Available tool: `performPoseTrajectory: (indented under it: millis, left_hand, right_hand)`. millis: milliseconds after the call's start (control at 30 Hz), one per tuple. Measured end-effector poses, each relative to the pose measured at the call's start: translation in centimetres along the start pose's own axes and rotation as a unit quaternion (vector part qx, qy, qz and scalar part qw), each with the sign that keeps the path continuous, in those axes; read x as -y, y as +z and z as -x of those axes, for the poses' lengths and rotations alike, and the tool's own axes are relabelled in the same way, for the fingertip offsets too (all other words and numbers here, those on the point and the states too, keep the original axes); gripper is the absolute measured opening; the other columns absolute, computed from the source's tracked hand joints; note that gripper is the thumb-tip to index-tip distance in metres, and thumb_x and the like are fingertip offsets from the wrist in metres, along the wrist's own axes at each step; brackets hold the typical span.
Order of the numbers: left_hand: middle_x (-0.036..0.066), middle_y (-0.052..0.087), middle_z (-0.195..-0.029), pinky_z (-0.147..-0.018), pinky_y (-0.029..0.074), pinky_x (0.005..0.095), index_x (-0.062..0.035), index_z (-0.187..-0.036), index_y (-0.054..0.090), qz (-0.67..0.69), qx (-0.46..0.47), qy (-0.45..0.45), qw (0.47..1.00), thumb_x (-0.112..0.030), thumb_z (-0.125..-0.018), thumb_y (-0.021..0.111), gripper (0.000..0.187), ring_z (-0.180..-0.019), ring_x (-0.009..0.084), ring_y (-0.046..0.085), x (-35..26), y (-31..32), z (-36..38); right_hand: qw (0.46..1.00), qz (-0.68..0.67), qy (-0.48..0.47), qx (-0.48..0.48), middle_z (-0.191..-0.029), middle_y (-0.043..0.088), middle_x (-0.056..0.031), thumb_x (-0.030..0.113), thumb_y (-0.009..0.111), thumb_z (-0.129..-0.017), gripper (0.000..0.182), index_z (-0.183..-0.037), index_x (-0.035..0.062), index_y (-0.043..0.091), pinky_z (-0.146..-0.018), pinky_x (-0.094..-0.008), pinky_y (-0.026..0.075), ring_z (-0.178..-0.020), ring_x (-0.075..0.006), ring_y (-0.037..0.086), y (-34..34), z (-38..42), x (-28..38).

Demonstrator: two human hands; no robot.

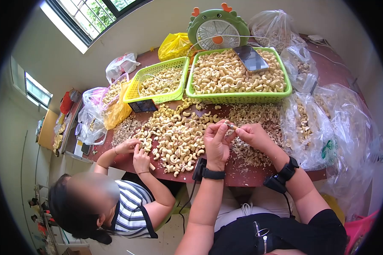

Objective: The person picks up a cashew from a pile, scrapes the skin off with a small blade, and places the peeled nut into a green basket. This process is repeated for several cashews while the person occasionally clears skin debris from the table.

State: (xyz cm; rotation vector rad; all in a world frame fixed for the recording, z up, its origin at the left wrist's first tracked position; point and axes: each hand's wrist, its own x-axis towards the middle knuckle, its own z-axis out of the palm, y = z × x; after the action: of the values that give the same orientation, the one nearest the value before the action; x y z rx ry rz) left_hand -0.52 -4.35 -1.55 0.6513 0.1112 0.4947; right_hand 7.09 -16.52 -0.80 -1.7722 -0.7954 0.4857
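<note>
My left hand [218, 142], palm up, pinches a small pale piece, seemingly a cashew [227, 122], between thumb and fingers. From the right, my right hand [252, 135] grips a thin light-coloured tool [233, 126] whose tip meets that piece. Both hands are over the front part of the dark red table [251, 179], above a heap of peeled skins [247, 155]. Left of my left hand lies a big pile of loose cashews [181, 142]. A black strap is around each of my wrists.
Beyond my hands, a green basket [239, 98] of cashews carries a phone [251, 58]. A yellow-green basket [157, 99] and a green fan [219, 27] are behind. Plastic bags [310, 136] line the right. At the left, a person's hands [136, 154] touch the pile's edge.
</note>
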Motion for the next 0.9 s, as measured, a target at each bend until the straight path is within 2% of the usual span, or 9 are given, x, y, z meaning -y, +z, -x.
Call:
performPoseTrajectory:
  millis: [300, 400, 467, 600, 767, 900]
  left_hand:
    - [0.008, 0.051, -0.095, -0.063, 0.056, 0.0341, -0.0039, -0.079, 0.049, -0.082, -0.017, 0.099, 0.992, 0.006, -0.075, 0.056, 0.013, -0.08, 0.0182, 0.057, 0.6, 0.7, 0.4]
    - [0.007, 0.05, -0.096, -0.064, 0.056, 0.033, -0.0044, -0.078, 0.048, -0.116, -0.006, 0.137, 0.984, 0.007, -0.075, 0.056, 0.014, -0.081, 0.0179, 0.056, 0.9, 1.0, 0.5]
    - [0.008, 0.051, -0.094, -0.065, 0.055, 0.0314, -0.0026, -0.081, 0.05, -0.13, -0.041, 0.149, 0.979, 0.008, -0.074, 0.056, 0.014, -0.08, 0.0182, 0.057, 0.9, 1.0, 0.4]
    - [0.01, 0.055, -0.09, -0.068, 0.054, 0.0298, 0.0005, -0.085, 0.051, -0.15, -0.071, 0.112, 0.98, 0.008, -0.074, 0.056, 0.014, -0.079, 0.0186, 0.058, 0.5, 0.6, 0.3]
    - [0.01, 0.057, -0.085, -0.072, 0.052, 0.0295, 0.0036, -0.089, 0.052, -0.086, -0.067, 0.045, 0.993, 0.005, -0.077, 0.054, 0.012, -0.079, 0.0178, 0.058, 0.4, 0.2, 0.1]
    - [0.01, 0.058, -0.086, -0.072, 0.053, 0.0301, 0.0021, -0.089, 0.052, -0.036, -0.051, 0.017, 0.998, 0.004, -0.078, 0.054, 0.012, -0.079, 0.0179, 0.059, 0.4, -0.4, -0.1]
  right_hand:
    - [0.999, 0.031, 0.008, -0.015, -0.048, 0.046, -0.0029, 0.027, 0.052, -0.08, 0.028, -0.074, 0.0012, 0.062, -0.043, -0.0259, 0.034, -0.046, -0.0079, 0.041, 0.0, 0.2, 0.4]
    - [0.999, 0.003, -0.007, -0.033, -0.048, 0.046, -0.0031, 0.028, 0.051, -0.081, 0.03, -0.072, 0.0004, 0.06, -0.043, -0.026, 0.034, -0.045, -0.0079, 0.041, 0.1, 0.0, 0.0]
    - [0.999, 0.02, -0.009, -0.033, -0.048, 0.045, -0.003, 0.028, 0.05, -0.082, 0.034, -0.067, -0.0004, 0.057, -0.043, -0.0263, 0.034, -0.045, -0.0079, 0.04, 0.0, -0.2, -0.5]
    - [0.999, 0.02, 0.0, -0.033, -0.048, 0.044, -0.0029, 0.029, 0.05, -0.082, 0.036, -0.063, -0.0009, 0.054, -0.043, -0.0268, 0.034, -0.045, -0.008, 0.04, 0.1, -0.2, -0.4]
    - [0.999, 0.021, -0.022, -0.038, -0.047, 0.043, -0.0036, 0.029, 0.051, -0.082, 0.036, -0.062, -0.0011, 0.053, -0.042, -0.0276, 0.033, -0.044, -0.0092, 0.039, 0.2, -0.2, -0.7]
    - [0.998, 0.03, -0.032, -0.039, -0.047, 0.043, -0.0051, 0.029, 0.051, -0.081, 0.036, -0.063, -0.0014, 0.054, -0.043, -0.0283, 0.034, -0.044, -0.0103, 0.04, 0.3, -0.2, -0.6]
